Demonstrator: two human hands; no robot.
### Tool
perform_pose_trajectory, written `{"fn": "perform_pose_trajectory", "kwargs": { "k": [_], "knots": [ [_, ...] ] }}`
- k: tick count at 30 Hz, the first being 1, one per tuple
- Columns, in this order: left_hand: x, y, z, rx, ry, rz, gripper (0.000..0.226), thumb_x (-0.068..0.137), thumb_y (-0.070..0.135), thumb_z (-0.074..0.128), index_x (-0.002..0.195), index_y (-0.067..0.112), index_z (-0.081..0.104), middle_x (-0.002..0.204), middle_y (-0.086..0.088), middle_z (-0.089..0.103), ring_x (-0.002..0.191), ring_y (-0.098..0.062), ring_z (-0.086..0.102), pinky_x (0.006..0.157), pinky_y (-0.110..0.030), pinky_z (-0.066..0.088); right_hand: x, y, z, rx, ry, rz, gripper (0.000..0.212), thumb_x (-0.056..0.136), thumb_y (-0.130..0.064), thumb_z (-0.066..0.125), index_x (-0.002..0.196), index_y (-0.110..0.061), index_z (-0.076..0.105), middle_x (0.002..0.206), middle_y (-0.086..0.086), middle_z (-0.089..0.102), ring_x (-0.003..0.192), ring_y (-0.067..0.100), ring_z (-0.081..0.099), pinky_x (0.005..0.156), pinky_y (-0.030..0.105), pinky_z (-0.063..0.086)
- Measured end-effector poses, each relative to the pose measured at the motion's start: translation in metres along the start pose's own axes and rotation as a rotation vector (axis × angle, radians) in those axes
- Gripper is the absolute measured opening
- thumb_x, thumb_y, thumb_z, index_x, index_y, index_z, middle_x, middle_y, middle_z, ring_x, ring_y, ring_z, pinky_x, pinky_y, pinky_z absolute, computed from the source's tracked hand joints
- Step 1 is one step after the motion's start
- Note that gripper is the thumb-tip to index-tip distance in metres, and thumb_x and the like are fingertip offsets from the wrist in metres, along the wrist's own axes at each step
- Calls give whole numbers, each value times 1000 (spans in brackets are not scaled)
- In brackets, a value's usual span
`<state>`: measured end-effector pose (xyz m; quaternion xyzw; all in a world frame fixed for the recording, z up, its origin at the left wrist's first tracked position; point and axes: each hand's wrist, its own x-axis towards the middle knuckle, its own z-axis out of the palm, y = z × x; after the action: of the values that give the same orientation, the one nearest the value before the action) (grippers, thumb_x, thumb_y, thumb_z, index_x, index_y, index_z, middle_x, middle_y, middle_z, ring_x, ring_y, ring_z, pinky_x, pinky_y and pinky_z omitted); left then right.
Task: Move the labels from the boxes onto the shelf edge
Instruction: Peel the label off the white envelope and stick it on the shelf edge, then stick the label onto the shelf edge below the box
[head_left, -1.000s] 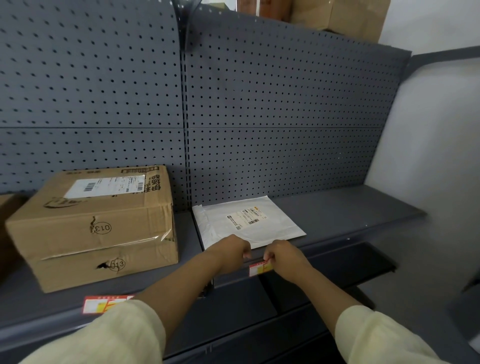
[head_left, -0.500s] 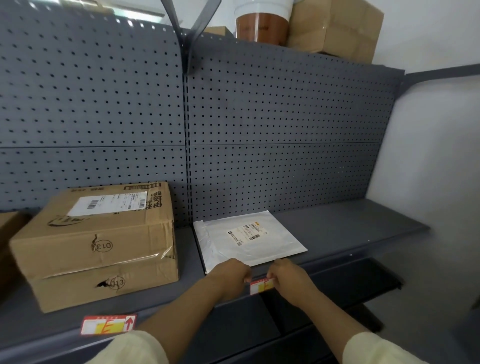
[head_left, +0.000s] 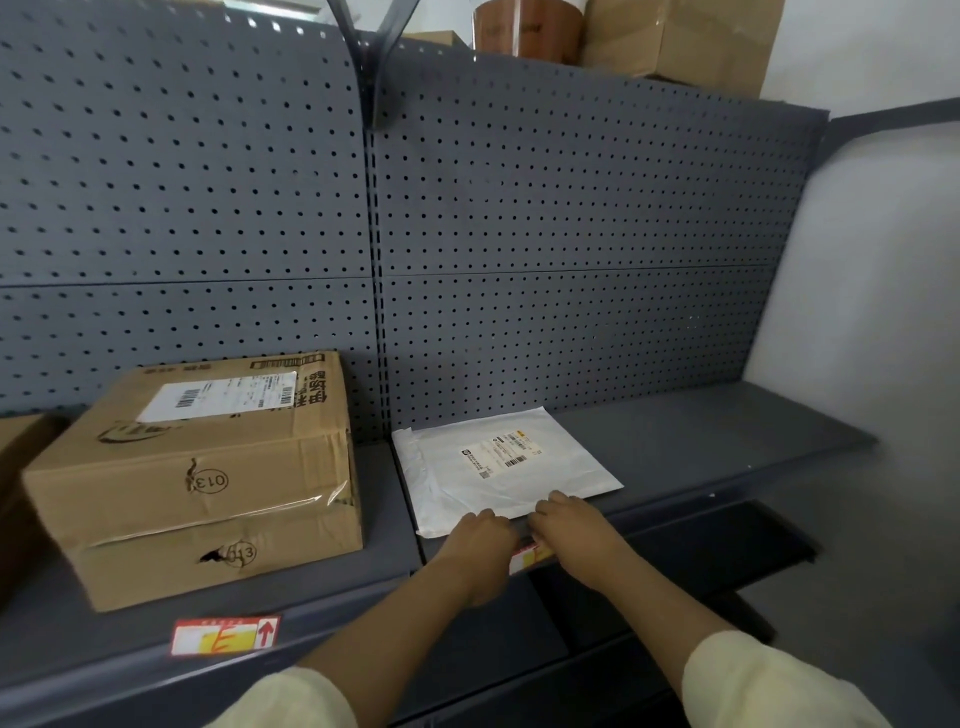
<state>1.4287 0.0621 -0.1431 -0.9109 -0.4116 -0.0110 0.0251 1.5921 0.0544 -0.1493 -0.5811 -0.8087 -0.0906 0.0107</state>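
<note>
1. Shelf (head_left: 675, 447): grey metal with a pegboard back. Its front edge runs from lower left to right, and the work is at the front edge just below the white mailer.
2. Cardboard box (head_left: 197, 478): sits at the left of the shelf. A red-and-yellow label (head_left: 226, 635) is already stuck on the front edge below it.
3. White mailer (head_left: 498, 467): lies flat, its near edge at the shelf's front edge, touching my fingertips.
4. Left hand (head_left: 480, 545) and right hand (head_left: 574, 532): close together on the front edge, fingers curled down over a second label (head_left: 530, 558). Only its lower strip shows, so I cannot tell whether they pinch it or just press it.
5. Judgement on the step: this looks like seating the second label. Keep it level with the edge, press from the middle outward with both thumbs, and do not drag the mailer.
6. Against the earlier frames: both hands have closed in over the label and hide more of it. The view has tilted up, so the shelf sits lower in frame. Box, mailer and first label are unmoved.
</note>
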Motion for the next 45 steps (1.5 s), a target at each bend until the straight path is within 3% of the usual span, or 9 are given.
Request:
{"fn": "perform_pose_trajectory", "kwargs": {
  "k": [8,14,20,24,31,36,45],
  "knots": [
    [1,2,4,77,-12,25,38,93,8,53,131,9,56,126,-15,51,113,-30,47,93,-35,39,-14,-2,8,221,68,150,19,89,-5,54,103,-14,64,111,4,59,102,18,54,83,28,46],
    [5,6,3,43,-101,16,36,93,3,51,128,3,59,127,-18,49,115,-31,48,97,-35,43,-24,1,5,232,17,178,34,86,1,56,115,-15,63,118,4,58,106,22,57,86,31,48],
    [3,19,-2,58,-140,21,29,94,-2,49,121,-2,60,128,-21,52,117,-33,51,97,-37,44,-28,4,-1,143,-33,145,33,86,4,53,116,-9,61,122,8,57,111,26,56,90,35,48],
    [6,18,-4,92,-94,-14,34,93,-3,52,127,-2,55,129,-20,50,118,-32,49,95,-39,46,-27,7,-10,105,9,171,28,87,1,55,113,-8,59,120,9,56,108,24,56,88,34,48],
    [-9,14,3,121,-63,-12,40,90,-7,53,129,0,55,132,-19,44,119,-31,46,93,-38,46,-38,-2,5,144,-12,132,40,89,0,50,126,-13,57,127,7,51,106,27,57,90,36,50],
    [-16,13,8,197,-42,19,54,90,2,56,141,-1,41,138,-19,37,124,-33,40,102,-38,39,-40,-8,5,121,-11,146,41,88,3,49,127,-10,55,127,8,48,107,26,54,91,35,49],
    [-51,1,7,56,-35,-68,63,89,0,56,147,4,33,141,-17,37,129,-32,41,107,-40,40,-41,-30,1,10,-51,198,35,90,-1,53,125,-5,54,128,12,49,116,27,49,97,35,44]
  ]
}}
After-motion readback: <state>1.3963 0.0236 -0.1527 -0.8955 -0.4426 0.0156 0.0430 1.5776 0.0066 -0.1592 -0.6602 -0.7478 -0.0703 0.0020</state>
